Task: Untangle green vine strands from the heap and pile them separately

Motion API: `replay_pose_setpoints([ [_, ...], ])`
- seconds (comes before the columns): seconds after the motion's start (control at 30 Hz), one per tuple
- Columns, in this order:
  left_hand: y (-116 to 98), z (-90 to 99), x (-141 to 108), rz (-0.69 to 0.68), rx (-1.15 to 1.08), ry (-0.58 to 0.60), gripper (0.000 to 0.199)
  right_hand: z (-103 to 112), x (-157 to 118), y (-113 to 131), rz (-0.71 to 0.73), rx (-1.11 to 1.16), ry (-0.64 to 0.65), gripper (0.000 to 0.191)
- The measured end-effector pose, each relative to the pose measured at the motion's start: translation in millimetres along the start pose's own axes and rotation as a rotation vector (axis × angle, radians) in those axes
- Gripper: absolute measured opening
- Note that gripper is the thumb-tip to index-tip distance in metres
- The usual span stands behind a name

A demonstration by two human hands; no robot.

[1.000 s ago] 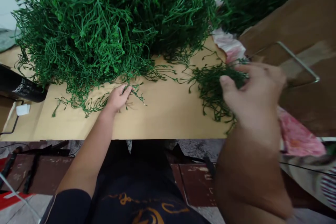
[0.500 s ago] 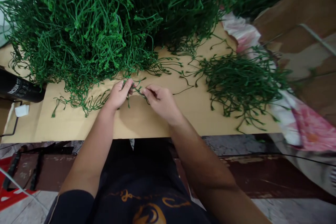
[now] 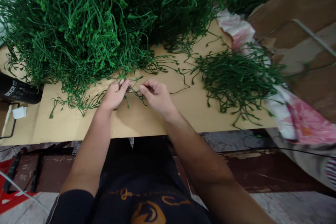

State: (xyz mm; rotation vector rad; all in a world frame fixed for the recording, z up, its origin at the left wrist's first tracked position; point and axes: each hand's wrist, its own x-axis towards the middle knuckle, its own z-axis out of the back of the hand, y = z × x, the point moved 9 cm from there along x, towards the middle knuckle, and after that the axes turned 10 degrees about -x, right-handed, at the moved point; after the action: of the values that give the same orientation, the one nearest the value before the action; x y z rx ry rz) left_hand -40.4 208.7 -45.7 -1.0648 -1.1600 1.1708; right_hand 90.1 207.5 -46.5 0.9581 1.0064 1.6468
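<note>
Gripped in the left hand [image 3: 115, 95], above the board [image 3: 147, 122]: green sprig [image 3: 134, 92]. At its right end, the right hand [image 3: 157, 98] with thumb and finger pinched together, hold unclear. Behind, large heap [image 3: 99, 24]; rightward, smaller pile [image 3: 236, 77], partly over floral cloth [image 3: 309, 119].

A head-worn camera looks forward and steeply down over my chest at the desk [image 3: 189, 115], close above it. It is the only view.

Left hand [image 3: 115, 93] and right hand [image 3: 155, 95] near each other, fingers curled, both forearms angled inward
</note>
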Motion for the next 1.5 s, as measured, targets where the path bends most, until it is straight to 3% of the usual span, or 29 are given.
replay_pose_setpoints([
  [0.2,-12.1,21.4,-5.0,-0.017,-0.016,-0.226,0.031,-1.9,-4.8,2.4,0.015,-0.052,0.093,0.046],
  [0.33,-6.5,24.7,-3.7,0.047,-0.02,-0.246,0.031,-7.5,-13.6,10.7,0.056,-0.096,0.208,0.047],
  [0.5,-4.6,28.0,0.4,-0.067,0.146,-0.277,0.034,-31.9,-41.3,34.0,0.196,-0.024,0.467,0.044],
  [0.67,3.1,21.1,0.8,-0.04,0.244,-0.267,0.034,-30.0,-59.5,41.6,0.218,0.042,0.427,0.038],
  [0.83,5.6,22.5,5.4,-0.048,0.192,-0.28,0.035,-16.0,-66.8,42.2,0.204,0.043,0.357,0.035],
  [1.03,11.4,18.9,5.9,0.055,-0.045,-0.208,0.042,8.2,-59.9,16.9,0.098,0.033,0.242,0.038],
  [1.2,6.2,22.3,4.2,0.046,-0.02,-0.288,0.042,35.4,-49.2,-9.5,0.02,-0.077,0.166,0.041],
  [1.37,9.7,26.0,5.9,0.028,0.031,-0.386,0.038,36.6,-51.2,16.8,0.167,-0.156,0.241,0.036],
  [1.5,11.0,16.1,6.0,0.057,0.089,-0.352,0.037,29.3,-62.7,42.6,0.308,-0.094,0.305,0.026],
])
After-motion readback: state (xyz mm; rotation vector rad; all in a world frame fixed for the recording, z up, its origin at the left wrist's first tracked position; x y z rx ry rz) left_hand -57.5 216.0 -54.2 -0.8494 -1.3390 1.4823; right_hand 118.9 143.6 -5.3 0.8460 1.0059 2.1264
